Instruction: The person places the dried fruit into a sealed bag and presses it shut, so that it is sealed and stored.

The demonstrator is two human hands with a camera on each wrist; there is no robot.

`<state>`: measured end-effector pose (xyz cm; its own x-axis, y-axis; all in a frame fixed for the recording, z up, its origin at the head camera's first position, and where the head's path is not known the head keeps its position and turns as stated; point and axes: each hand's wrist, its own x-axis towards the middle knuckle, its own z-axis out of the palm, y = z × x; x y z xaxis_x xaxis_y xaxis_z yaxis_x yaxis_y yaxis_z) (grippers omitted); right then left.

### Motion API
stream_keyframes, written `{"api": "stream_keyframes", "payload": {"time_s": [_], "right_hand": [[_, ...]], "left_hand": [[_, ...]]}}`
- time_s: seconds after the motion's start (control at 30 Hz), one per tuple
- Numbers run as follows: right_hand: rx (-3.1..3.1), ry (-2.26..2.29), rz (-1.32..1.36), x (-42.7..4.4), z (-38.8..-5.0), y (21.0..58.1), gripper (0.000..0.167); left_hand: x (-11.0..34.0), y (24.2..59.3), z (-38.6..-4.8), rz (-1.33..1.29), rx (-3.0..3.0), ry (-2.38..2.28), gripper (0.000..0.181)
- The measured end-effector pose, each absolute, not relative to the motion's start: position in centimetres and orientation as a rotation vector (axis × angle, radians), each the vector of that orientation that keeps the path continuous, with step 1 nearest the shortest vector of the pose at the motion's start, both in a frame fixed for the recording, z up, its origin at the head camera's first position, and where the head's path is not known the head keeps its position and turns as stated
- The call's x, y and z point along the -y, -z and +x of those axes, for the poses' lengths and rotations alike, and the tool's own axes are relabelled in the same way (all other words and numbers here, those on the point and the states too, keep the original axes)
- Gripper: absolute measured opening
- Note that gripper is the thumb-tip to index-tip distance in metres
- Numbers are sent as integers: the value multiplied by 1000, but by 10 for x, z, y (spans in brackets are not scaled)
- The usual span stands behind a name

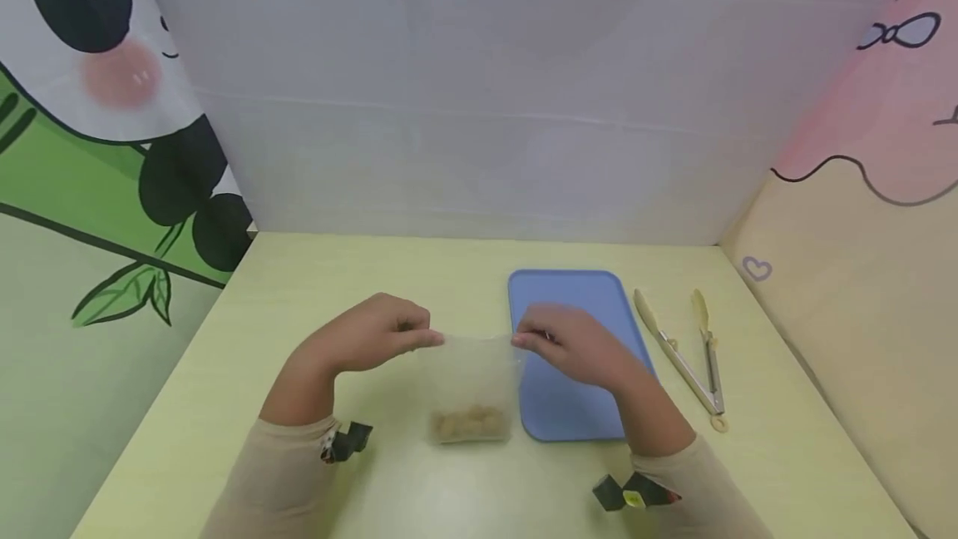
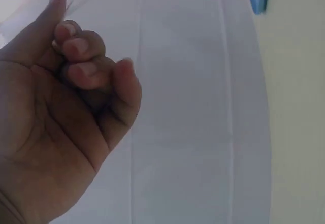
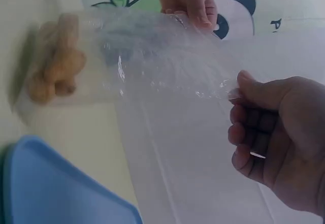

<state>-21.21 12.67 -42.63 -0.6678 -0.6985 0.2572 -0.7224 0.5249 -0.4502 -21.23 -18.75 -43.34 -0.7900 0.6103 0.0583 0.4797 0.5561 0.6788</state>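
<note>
A clear plastic bag hangs upright between the two hands, with several light-brown rounded pieces gathered at its bottom. In the right wrist view these lumps look smooth and knobbly; their kind is unclear. My left hand pinches the bag's upper left corner between thumb and index finger, its other fingers curled in. At the upper right corner, my right hand pinches the film the same way. The top edge is stretched between them. Whether the bag's bottom touches the table cannot be told.
A blue tray lies right of the bag, partly under the right hand. Beyond it, tongs with cream tips lie spread on the pale yellow table. A white sheet stands at the back, with painted panels at both sides.
</note>
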Motion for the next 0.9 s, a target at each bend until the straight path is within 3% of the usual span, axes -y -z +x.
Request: {"api": "stream_keyframes", "payload": {"time_s": [0.23,0.43,0.9], "right_hand": [[3134,-676,1090,-119,-277,441,18],[3305,-485,1075,-107,-316,464,25],[3379,-124,1088,-84,-337,479,22]], "left_hand": [[188,453,-273,784,-2604,-800,28],[185,471,-306,676,-2545,-590,26],[189,509,-337,616,-2538,-500,27]]}}
